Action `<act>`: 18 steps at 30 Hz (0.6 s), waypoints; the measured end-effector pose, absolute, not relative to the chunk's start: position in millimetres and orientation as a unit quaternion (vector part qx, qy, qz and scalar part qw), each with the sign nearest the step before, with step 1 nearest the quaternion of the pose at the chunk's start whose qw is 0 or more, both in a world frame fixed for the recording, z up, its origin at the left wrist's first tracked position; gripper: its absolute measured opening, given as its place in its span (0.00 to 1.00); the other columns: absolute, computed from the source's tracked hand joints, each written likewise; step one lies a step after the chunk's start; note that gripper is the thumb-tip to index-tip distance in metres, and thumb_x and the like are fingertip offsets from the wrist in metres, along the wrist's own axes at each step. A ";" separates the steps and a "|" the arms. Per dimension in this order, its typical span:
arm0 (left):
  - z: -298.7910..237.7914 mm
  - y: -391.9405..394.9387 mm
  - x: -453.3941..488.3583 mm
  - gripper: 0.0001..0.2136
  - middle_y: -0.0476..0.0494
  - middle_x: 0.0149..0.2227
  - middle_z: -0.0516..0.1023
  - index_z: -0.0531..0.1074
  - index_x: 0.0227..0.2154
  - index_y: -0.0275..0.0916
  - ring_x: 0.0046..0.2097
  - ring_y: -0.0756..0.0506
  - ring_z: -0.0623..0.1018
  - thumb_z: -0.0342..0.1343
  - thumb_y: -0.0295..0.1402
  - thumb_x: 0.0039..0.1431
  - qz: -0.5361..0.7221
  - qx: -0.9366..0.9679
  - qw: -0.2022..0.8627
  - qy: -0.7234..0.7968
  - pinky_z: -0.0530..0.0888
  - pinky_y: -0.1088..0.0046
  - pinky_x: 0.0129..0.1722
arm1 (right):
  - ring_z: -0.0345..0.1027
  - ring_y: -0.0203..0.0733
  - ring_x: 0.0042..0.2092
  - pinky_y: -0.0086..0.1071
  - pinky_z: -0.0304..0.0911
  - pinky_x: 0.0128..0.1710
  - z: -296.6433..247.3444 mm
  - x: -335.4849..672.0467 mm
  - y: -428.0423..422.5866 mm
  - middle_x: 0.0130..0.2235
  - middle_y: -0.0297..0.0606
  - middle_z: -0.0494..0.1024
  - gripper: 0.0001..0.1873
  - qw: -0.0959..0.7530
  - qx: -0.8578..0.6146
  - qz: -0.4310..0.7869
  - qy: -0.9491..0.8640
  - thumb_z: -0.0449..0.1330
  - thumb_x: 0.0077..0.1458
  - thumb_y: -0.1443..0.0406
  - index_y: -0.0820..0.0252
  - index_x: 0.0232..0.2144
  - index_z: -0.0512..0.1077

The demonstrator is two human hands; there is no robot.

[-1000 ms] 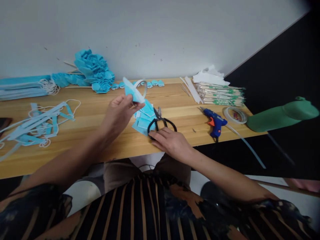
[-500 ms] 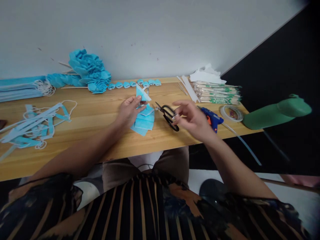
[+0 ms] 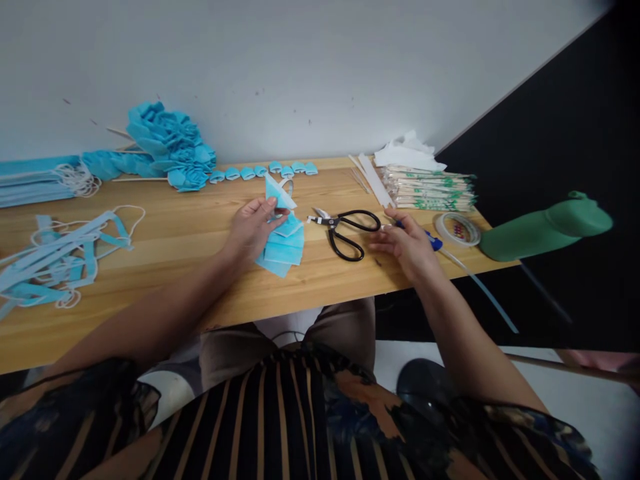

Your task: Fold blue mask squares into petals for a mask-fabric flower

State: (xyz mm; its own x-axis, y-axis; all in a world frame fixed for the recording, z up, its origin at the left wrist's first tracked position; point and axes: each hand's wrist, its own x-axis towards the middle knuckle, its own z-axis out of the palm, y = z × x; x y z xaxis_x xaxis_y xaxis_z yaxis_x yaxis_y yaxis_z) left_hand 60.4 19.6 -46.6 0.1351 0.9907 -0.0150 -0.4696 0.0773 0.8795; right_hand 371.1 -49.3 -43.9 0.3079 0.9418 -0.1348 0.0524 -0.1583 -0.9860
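My left hand pinches a folded blue mask piece and holds it upright above a small stack of cut blue pieces on the wooden table. Black-handled scissors lie free on the table between my hands, blades pointing left. My right hand rests just right of them with its fingers curled over the blue glue gun. Only the gun's rear end shows past the hand.
A blue mask flower and a row of small blue petals lie by the wall. Cut straps and stacked masks are at left. Wrapped chopsticks, a tape roll and a green bottle sit at right.
My right hand lifted the scissors, set them down further right, let go and moved onto the glue gun. My left hand lowered the mask piece toward the stack.
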 end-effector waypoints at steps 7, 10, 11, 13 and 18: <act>-48.8 19.7 60.4 0.17 0.49 0.30 0.79 0.71 0.27 0.38 0.40 0.48 0.82 0.72 0.42 0.54 0.561 0.380 0.653 0.339 0.78 0.62 0.53 | 0.77 0.55 0.54 0.47 0.74 0.50 -20.2 350.6 -67.0 0.56 0.52 0.79 0.25 0.422 -0.661 0.166 -0.598 0.56 0.65 0.53 0.55 0.60 0.67; -45.8 19.2 57.8 0.16 0.49 0.31 0.80 0.72 0.28 0.38 0.40 0.48 0.82 0.73 0.42 0.53 0.564 0.379 0.660 0.321 0.78 0.61 0.54 | 0.79 0.54 0.48 0.49 0.73 0.50 -13.1 325.8 -55.1 0.49 0.48 0.83 0.26 0.385 -0.634 0.180 -0.646 0.55 0.66 0.51 0.56 0.61 0.67; -43.4 19.2 56.4 0.16 0.48 0.32 0.80 0.73 0.29 0.38 0.40 0.48 0.82 0.74 0.42 0.53 0.565 0.378 0.664 0.310 0.79 0.61 0.54 | 0.79 0.54 0.47 0.49 0.72 0.50 -12.3 317.5 -47.8 0.47 0.47 0.83 0.27 0.377 -0.621 0.194 -0.660 0.56 0.66 0.50 0.55 0.61 0.68; -37.1 19.5 52.9 0.17 0.48 0.33 0.81 0.75 0.31 0.38 0.40 0.48 0.81 0.74 0.43 0.52 0.567 0.378 0.674 0.284 0.78 0.58 0.55 | 0.79 0.51 0.46 0.46 0.73 0.48 -11.5 302.3 -30.7 0.44 0.44 0.84 0.28 0.391 -0.575 0.256 -0.672 0.57 0.65 0.45 0.54 0.58 0.70; -20.6 19.7 45.2 0.19 0.47 0.33 0.82 0.76 0.30 0.36 0.38 0.46 0.82 0.76 0.46 0.49 0.565 0.399 0.682 0.236 0.78 0.56 0.55 | 0.78 0.45 0.43 0.35 0.74 0.35 -3.0 272.3 7.9 0.40 0.41 0.82 0.34 0.497 -0.491 0.412 -0.586 0.52 0.61 0.35 0.54 0.52 0.71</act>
